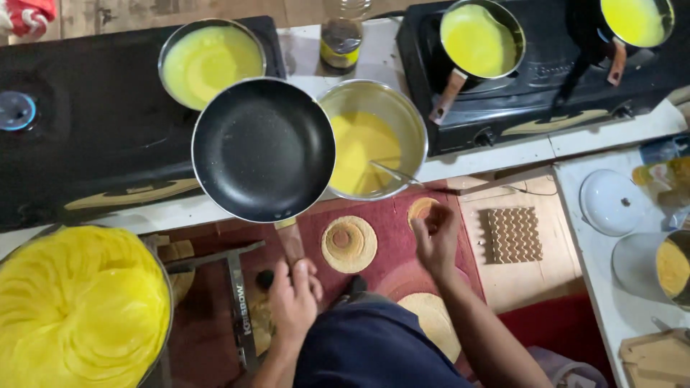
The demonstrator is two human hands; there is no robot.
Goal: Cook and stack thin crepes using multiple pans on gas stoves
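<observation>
My left hand [293,296] grips the wooden handle of a black non-stick frying pan [263,149] and holds it level above the counter edge; the pan is empty. My right hand [433,236] hangs free just below a steel bowl of yellow batter [374,136], fingers loosely curled with nothing in them. A metal ladle handle [392,172] leans inside that bowl, a little above my right hand. The pan's rim overlaps the bowl's left side.
A second bowl of batter [210,61] sits on a black stove at left. Two small pans of batter [480,39] [636,18] sit on the right stove. A big basin of stacked yellow crepes [79,305] is at lower left. An egg tray [514,234] lies on the floor.
</observation>
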